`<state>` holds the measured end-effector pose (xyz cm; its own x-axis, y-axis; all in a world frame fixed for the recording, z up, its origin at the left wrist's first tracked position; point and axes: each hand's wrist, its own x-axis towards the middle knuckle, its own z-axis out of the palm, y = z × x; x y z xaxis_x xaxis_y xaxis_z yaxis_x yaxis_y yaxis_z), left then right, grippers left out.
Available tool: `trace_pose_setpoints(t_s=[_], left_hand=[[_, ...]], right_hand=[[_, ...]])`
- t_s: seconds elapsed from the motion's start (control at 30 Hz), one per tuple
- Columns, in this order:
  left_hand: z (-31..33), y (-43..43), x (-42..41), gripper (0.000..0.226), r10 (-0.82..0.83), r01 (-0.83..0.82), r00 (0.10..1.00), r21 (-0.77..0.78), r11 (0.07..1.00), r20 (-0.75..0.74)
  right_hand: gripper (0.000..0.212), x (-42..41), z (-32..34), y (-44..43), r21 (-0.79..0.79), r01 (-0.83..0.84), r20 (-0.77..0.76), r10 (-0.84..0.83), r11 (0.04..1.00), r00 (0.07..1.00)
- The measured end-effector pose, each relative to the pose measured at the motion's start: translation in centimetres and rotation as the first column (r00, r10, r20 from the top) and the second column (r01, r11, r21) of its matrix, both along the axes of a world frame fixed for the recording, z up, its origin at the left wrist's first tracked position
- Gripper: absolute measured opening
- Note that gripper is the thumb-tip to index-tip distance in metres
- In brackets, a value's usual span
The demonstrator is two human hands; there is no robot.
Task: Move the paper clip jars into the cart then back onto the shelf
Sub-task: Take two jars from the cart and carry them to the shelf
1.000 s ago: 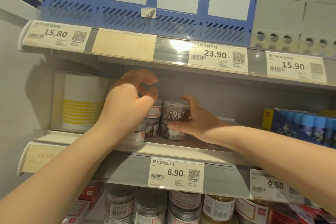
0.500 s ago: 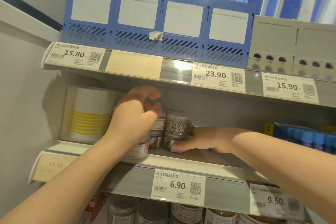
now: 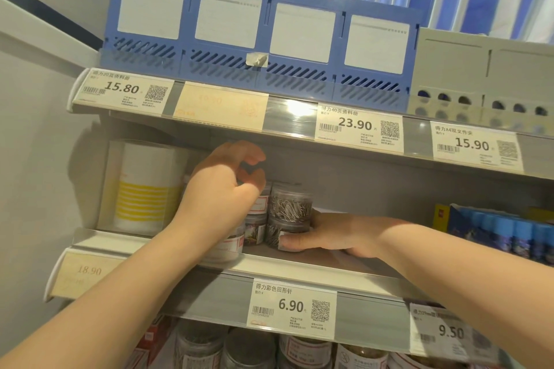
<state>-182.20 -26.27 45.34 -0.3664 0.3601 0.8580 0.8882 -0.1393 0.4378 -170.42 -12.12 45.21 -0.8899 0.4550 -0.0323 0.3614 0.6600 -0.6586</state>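
The right hand [image 3: 335, 237] grips the lower jar [image 3: 283, 239] of a two-high stack on the shelf [image 3: 299, 267]; the left hand [image 3: 221, 189] curls over neighbouring jars [image 3: 255, 229], its grip hidden. Likely lifting out for the cart: pull level so the upper jar [image 3: 290, 204] rides along.

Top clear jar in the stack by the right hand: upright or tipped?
Upright. The top jar sits squarely on the lower jar, lid up, walls vertical. The right hand grips the lower jar.
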Motion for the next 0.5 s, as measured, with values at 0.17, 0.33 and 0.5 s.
trace_pose_setpoints(t_s=[0.17, 0.33, 0.5], left_hand=[[0.02, 0.07, -0.05, 0.021, -0.008, 0.008, 1.000, -0.001, 1.000, -0.005], [-0.05, 0.07, -0.15, 0.022, -0.014, 0.014, 1.000, -0.007, 1.000, -0.007], [-0.05, 0.06, -0.11, 0.021, -0.019, 0.019, 1.000, -0.020, 1.000, -0.004]], right_hand=[[0.055, 0.11, 0.19, -0.06, -0.051, 0.014, -0.007, -0.014, 0.999, 1.000], [0.070, 0.05, 0.07, 0.32, -0.059, 0.036, -0.012, -0.036, 0.998, 0.999], [0.063, 0.34, 0.23, 0.00, -0.068, 0.055, 0.013, -0.054, 0.996, 0.998]])
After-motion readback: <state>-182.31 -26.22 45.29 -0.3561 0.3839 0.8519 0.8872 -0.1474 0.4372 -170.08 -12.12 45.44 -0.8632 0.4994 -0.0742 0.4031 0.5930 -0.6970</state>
